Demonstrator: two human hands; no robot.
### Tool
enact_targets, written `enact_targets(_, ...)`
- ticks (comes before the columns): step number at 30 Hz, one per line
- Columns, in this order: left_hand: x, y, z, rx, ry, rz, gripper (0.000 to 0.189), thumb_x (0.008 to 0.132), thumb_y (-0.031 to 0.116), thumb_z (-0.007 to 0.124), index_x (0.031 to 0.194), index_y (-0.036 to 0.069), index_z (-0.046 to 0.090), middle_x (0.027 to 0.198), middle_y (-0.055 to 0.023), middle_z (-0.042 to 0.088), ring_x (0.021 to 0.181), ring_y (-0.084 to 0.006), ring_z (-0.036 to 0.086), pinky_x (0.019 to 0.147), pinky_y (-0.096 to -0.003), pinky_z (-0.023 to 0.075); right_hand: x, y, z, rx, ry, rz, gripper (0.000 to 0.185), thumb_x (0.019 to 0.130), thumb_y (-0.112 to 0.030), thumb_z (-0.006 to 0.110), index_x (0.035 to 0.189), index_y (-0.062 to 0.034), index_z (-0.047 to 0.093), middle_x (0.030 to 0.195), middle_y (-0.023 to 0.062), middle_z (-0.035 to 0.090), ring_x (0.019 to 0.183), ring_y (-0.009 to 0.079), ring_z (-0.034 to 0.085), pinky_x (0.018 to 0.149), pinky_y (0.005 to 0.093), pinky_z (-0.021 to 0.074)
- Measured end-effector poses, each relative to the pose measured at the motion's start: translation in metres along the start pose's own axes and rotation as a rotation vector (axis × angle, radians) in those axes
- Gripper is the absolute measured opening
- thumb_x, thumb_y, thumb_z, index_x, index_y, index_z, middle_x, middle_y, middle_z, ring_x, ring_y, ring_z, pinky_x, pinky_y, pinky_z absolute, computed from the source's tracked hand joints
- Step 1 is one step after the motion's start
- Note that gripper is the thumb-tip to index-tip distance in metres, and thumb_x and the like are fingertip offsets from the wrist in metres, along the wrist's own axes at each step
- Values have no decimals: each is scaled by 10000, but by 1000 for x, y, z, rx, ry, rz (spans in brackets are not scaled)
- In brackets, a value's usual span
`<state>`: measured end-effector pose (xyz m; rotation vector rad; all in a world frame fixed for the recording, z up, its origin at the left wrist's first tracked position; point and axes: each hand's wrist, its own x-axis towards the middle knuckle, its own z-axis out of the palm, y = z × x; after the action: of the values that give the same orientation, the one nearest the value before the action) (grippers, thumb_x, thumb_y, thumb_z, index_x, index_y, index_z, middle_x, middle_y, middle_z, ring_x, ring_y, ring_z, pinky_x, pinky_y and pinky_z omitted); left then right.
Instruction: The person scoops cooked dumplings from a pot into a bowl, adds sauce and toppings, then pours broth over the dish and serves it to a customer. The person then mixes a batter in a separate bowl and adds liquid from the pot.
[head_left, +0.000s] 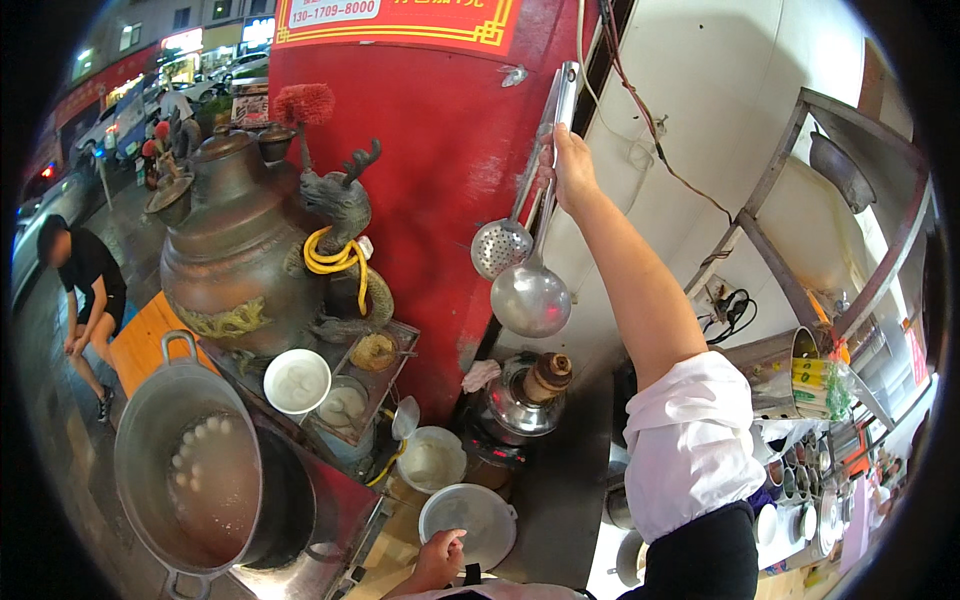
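Note:
My right hand (571, 169) is raised in front of the wall, its fingers around the long handle of a steel ladle (530, 300). The ladle hangs bowl down, and a perforated skimmer (499, 247) hangs close beside it, its handle partly hidden near my fingers. Low in the view, my left hand (441, 559) is at the near rim of a round pale basin (484, 517) with cloudy contents. Nothing shows in its loosely bent fingers.
A deep metal pot (281, 480) holds liquid and several white balls. Behind it stands a big copper kettle (232, 262) with a dragon spout (341, 191). A white bowl (298, 381), a smaller tub (431, 457) and a steel pot (521, 405) stand nearby. A person (86, 300) sits outside.

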<state>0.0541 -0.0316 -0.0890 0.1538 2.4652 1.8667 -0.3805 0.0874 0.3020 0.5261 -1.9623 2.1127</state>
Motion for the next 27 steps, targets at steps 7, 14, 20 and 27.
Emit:
enact_targets(7,7,9,-7,-39,18,-151,214,775,92,561,979,27,572,777,-129,599,663,-236,595,598,-326,479,26,25,-2,-46,58,-8,357,884,-397,452,826,-45,478,610,37,467,465,135,431,416,288,373)
enact_targets(14,15,16,7,49,-68,-212,268,817,243,594,693,11,546,554,-139,520,499,-178,504,480,-340,393,-151,36,-32,-819,-186,-150,416,819,-220,587,1165,-19,474,1049,120,590,906,215,565,787,335,449)
enact_targets(20,23,6,28,29,-103,-38,189,831,175,559,747,6,565,574,-123,527,515,-199,503,513,-326,403,-420,-25,-179,-962,-137,25,199,776,-5,565,974,-23,584,891,123,559,804,255,570,653,300,475)
enact_targets(27,5,67,89,155,-324,-50,196,825,182,572,767,-4,562,603,-117,549,528,-183,510,528,-308,411,-656,-27,-261,-1369,-52,660,447,694,-91,643,1125,-156,543,866,129,543,750,305,568,628,383,470)
